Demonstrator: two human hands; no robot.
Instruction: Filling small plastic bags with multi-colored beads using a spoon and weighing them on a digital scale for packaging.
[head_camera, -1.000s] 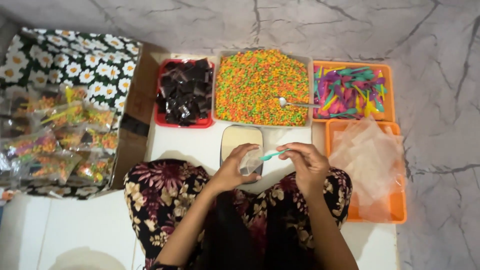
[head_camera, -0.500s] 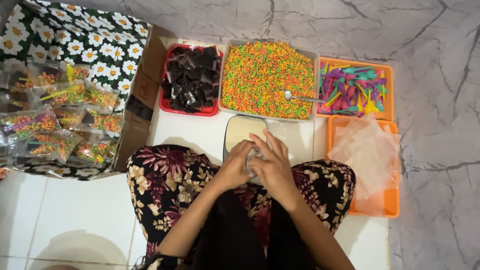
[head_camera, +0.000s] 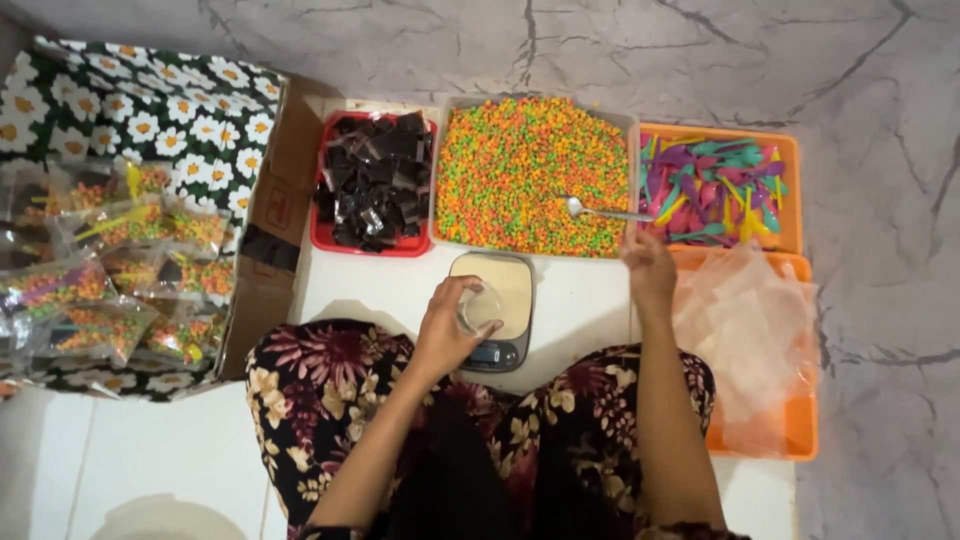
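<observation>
Leftmost, a floral box (head_camera: 160, 110) holds filled packets (head_camera: 110, 260) too overlapped to count; next come 1 red tray of dark sachets (head_camera: 372, 180), 1 tray of coloured pellets (head_camera: 530, 170) with 1 spoon (head_camera: 600, 211), and 2 orange trays. The left hand (head_camera: 445, 330) curls around a small clear bag (head_camera: 480, 308) over the scale (head_camera: 492, 305) at the floor's centre. Best keep its mouth wide while the right hand (head_camera: 650, 272), fingers loosely bent and holding nothing, reaches for the spoon.

light: bright, even, overhead; soft shadow beside the left hand (head_camera: 447, 330) on the white tile | glare: faint sheen on clear plastic bags (head_camera: 745, 335) | focus: mostly sharp; right hand (head_camera: 650, 272) slightly motion-blurred | edges: mild wide-angle bending
</observation>
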